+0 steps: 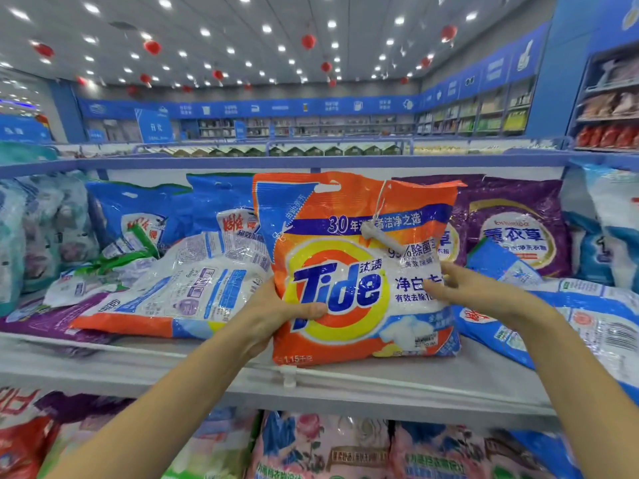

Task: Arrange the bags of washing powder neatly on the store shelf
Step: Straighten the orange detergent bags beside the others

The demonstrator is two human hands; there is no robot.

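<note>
Above and beyond the hands (273, 316), a grey shop ceiling (363, 8) dotted with spotlights (266, 28) and red lanterns (308, 41) tops blue-banded wall shelves (311, 126).

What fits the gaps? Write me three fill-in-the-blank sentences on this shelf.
1. The left hand grips an orange bag branded ____.
2. The upright purple bag stands on the orange bag's ____ side.
3. The ceiling lanterns are ____.
Missing: Tide; right; red.
</note>
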